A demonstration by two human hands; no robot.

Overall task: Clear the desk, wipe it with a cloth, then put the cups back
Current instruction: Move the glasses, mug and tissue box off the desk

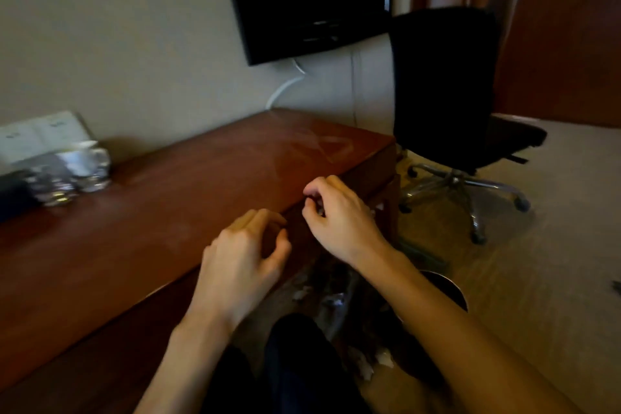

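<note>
While my left hand (243, 259) hovers half-curled and empty and my right hand (336, 215) pinches something small and pale, the blurred white cups (85, 161) sit far left on the reddish-brown wooden desk (208, 171), nearer my left.

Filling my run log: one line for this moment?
left hand curled, empty | right hand pinching small scrap | glossy red-brown wooden desk mostly bare
</note>
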